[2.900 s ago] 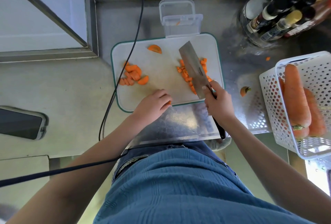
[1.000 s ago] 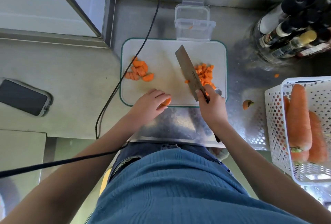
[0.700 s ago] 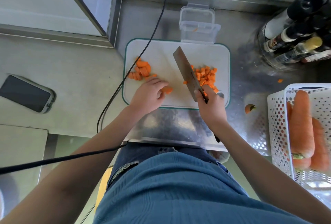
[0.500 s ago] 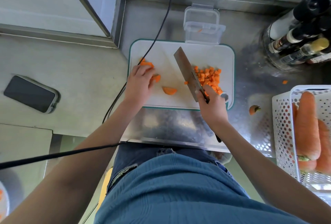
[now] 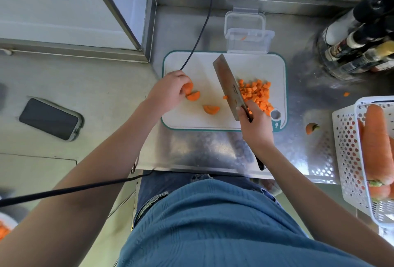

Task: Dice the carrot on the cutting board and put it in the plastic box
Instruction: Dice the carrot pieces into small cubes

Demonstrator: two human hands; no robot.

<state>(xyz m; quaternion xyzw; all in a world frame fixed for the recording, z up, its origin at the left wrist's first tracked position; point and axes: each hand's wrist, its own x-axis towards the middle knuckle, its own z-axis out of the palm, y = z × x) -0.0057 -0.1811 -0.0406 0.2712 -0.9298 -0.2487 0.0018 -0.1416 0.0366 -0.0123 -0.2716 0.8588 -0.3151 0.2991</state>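
Right hand [image 5: 254,127], nearest the body: wrapped round the knife [image 5: 231,86] handle, forefinger up at the blade's heel. Blade runs away from this hand toward the far-left, looks tilted, edge on or just above the board [image 5: 213,123]; cannot tell which.

Just right of that hand and blade: dice [image 5: 254,96], heaped against the blade's flat. 1 stray cube [image 5: 225,97] on the blade's left.

Left of the blade, between the 2 hands: 1 half-round [image 5: 211,109] lying loose and flat.

Left hand [image 5: 170,92]: fingers curled over uncut pieces at the board's left edge, fingertips on a chunk [image 5: 188,87]. A second half-round [image 5: 193,96] sits just by the fingertips, touching or nearly so.

Beyond both hands, past the far board edge: box [image 5: 248,40], open, lid hinged back. Only 1 orange sliver shows inside, so the transfer looks barely begun.

Step in hand, as I judge it: gathering the remaining pieces for dicing.
- Slide them toward the blade, flat faces down so they do not rock.
- Keep left fingertips tucked, knuckles guiding the blade.
- Cut strips first, then across, matching the existing cubes.
- Keep the heap clear of the cutting line.
- The cable [image 5: 198,38] hangs across the board's far-left corner above the left hand; mind it.
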